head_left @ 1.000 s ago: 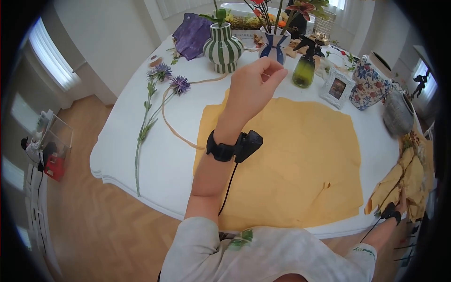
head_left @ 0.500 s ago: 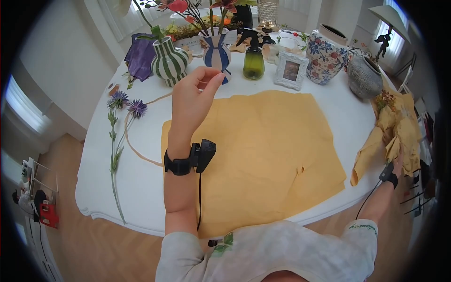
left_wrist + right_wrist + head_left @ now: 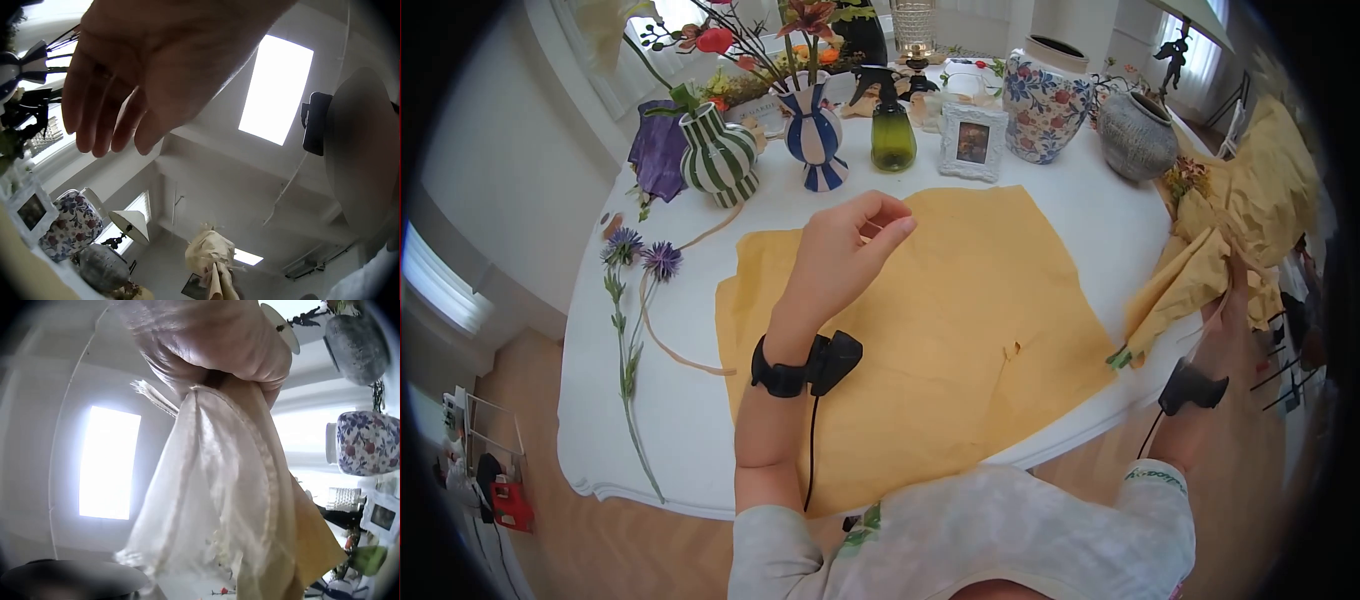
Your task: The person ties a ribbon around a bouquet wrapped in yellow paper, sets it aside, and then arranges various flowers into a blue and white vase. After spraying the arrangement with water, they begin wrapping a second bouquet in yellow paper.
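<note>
The left hand hovers above the upper left part of a yellow paper sheet, its fingers loosely bent and holding nothing; the left wrist view shows the same hand with relaxed fingers. At the table's right side the right hand grips a bouquet wrapped in crumpled yellow paper. Close up in the right wrist view, the right hand is curled round the gathered neck of the wrap, with sheer whitish material hanging below it. A purple flower and its long stem lie left of the sheet.
A tan ribbon curves between flowers and sheet. Along the back stand a green-striped vase, a blue-striped vase, a green spray bottle, a white picture frame, a floral vase and a grey pot.
The right hand has raised the wrapped bouquet at the table's right side. The head view has turned to the right. The left hand remains raised over the sheet with its fingers loosely bent.
</note>
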The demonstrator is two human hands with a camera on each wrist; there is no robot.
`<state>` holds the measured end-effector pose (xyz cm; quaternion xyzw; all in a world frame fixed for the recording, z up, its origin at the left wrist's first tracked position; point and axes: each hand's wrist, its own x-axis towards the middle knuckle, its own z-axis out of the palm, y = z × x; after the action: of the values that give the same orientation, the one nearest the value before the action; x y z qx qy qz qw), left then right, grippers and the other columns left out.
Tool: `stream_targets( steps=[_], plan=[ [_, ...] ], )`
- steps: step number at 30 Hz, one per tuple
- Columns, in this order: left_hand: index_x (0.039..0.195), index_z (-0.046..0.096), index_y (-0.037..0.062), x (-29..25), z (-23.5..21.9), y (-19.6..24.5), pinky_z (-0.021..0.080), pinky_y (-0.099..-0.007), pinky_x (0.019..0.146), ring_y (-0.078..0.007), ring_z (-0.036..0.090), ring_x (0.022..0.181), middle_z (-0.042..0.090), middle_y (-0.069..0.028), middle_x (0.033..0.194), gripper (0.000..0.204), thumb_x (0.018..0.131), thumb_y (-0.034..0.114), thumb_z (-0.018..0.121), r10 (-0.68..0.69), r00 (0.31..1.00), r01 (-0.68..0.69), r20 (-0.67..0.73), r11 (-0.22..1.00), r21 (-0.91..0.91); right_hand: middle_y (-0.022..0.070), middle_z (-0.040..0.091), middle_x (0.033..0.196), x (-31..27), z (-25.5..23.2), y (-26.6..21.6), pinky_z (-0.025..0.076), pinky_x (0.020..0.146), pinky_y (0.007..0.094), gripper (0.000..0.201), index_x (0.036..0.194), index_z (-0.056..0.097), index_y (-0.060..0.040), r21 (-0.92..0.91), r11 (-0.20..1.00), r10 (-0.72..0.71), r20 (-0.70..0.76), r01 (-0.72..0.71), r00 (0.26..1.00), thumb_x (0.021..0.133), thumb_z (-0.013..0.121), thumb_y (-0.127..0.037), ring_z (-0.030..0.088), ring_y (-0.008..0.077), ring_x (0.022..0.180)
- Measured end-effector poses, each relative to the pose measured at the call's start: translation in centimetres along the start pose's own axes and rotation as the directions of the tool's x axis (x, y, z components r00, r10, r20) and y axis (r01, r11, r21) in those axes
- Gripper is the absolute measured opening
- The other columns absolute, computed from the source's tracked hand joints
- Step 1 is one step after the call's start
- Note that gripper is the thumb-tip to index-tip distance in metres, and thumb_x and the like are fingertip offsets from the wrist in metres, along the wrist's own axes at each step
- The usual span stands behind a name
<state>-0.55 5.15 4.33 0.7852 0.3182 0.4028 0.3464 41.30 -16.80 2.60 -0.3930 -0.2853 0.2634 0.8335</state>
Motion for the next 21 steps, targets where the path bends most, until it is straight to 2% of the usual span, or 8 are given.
stream_targets(
  steps=[2, 3, 7, 10, 13, 15, 18, 21],
  plan=[
    [0.087, 0.061, -0.0001, -0.3, 1.0, 0.9, 0.047, -0.0272, 0.062, -0.016, 0.06, 0.067, 0.063, -0.0085, 0.074, 0.021, 0.08, 0.02, 0.06, 0.061, 0.985, -0.067, 0.163, 0.997, 0.029, 0.0119, 0.052, 0.116, -4.0, 7.1, 1.9, 0.044, 0.09, 0.0342, 0.038, 0.12, 0.042, -0.0004, -0.06, 0.997, -0.038, 0.069, 0.042, 0.997, 0.087, 0.049, -0.019, 0.052, 0.022, 0.106],
    [0.088, 0.06, -0.0002, -0.4, 1.3, 1.0, 0.047, -0.027, 0.064, -0.0168, 0.06, 0.069, 0.063, -0.009, 0.076, 0.022, 0.08, 0.021, 0.059, 0.058, 0.973, -0.067, 0.225, 0.997, 0.033, 0.0113, 0.052, 0.114, -4.4, 8.1, 2.9, 0.044, 0.089, 0.0331, 0.036, 0.118, 0.044, 0.0002, -0.024, 0.996, 0.084, 0.03, -0.083, 0.996, 0.086, 0.05, -0.016, 0.053, 0.021, 0.103],
    [0.093, 0.059, -0.0012, -1.0, 1.6, 1.6, 0.047, -0.0272, 0.067, -0.0165, 0.059, 0.075, 0.063, -0.0097, 0.081, 0.026, 0.082, 0.022, 0.059, 0.046, 0.919, -0.049, 0.391, 0.999, -0.003, 0.0077, 0.057, 0.107, -8.2, 14.6, 8.1, 0.046, 0.082, 0.0284, 0.035, 0.111, 0.049, 0.0004, 0.027, 0.936, 0.334, 0.256, -0.352, 0.907, 0.077, 0.059, 0.0, 0.056, 0.0167, 0.095],
    [0.105, 0.053, -0.0029, -2.0, 1.1, 1.3, 0.046, -0.0276, 0.071, -0.0171, 0.058, 0.084, 0.061, -0.0125, 0.091, 0.038, 0.081, 0.027, 0.059, -0.094, 0.858, 0.14, 0.504, 0.989, -0.053, 0.0069, 0.057, 0.105, -10.4, 18.2, 10.3, 0.047, 0.081, 0.0274, 0.035, 0.112, 0.049, 0.0005, 0.023, 0.902, 0.399, 0.342, -0.432, 0.851, 0.079, 0.061, -0.003, 0.056, 0.0148, 0.095],
    [0.116, 0.042, -0.004, -4.2, 0.5, 1.1, 0.045, -0.0295, 0.078, -0.0212, 0.056, 0.093, 0.057, -0.0162, 0.101, 0.056, 0.078, 0.031, 0.063, -0.193, 0.778, 0.22, 0.598, 0.975, 0.028, 0.0065, 0.057, 0.106, -11.9, 19.8, 12.5, 0.047, 0.082, 0.0267, 0.035, 0.113, 0.049, 0.0005, 0.028, 0.809, 0.523, 0.418, -0.587, 0.742, 0.08, 0.06, -0.005, 0.056, 0.0143, 0.095],
    [0.122, 0.033, -0.0035, -5.5, 1.1, 0.0, 0.042, -0.0311, 0.084, -0.0261, 0.054, 0.1, 0.053, -0.0189, 0.108, 0.068, 0.073, 0.029, 0.068, -0.074, 0.761, 0.149, 0.644, 0.987, -0.063, 0.0066, 0.056, 0.108, -12.6, 20.7, 13.6, 0.047, 0.082, 0.0264, 0.034, 0.113, 0.049, 0.0007, 0.033, 0.667, 0.64, 0.486, -0.745, 0.595, 0.081, 0.059, -0.005, 0.056, 0.0141, 0.095],
    [0.124, 0.034, 0.0013, -6.9, 1.2, -1.1, 0.038, -0.0272, 0.089, -0.0147, 0.047, 0.105, 0.049, -0.0091, 0.113, 0.065, 0.072, 0.015, 0.07, -0.151, 0.79, 0.216, 0.595, 0.976, -0.04, 0.0068, 0.055, 0.109, -13.9, 21.1, 16.4, 0.046, 0.083, 0.0264, 0.032, 0.113, 0.049, 0.0009, 0.008, 0.702, 0.624, 0.474, -0.712, 0.621, 0.083, 0.058, -0.006, 0.055, 0.0139, 0.096],
    [0.125, 0.034, 0.0009, -7.7, 0.5, -2.6, 0.035, -0.0279, 0.092, -0.0157, 0.044, 0.109, 0.047, -0.0091, 0.116, 0.065, 0.072, 0.014, 0.069, -0.179, 0.761, 0.272, 0.624, 0.961, -0.056, 0.0069, 0.055, 0.111, -14.9, 21.1, 17.2, 0.045, 0.084, 0.0262, 0.031, 0.113, 0.049, 0.0005, -0.048, 0.714, 0.64, 0.45, -0.699, 0.623, 0.084, 0.056, -0.008, 0.054, 0.0139, 0.097]
  ],
)
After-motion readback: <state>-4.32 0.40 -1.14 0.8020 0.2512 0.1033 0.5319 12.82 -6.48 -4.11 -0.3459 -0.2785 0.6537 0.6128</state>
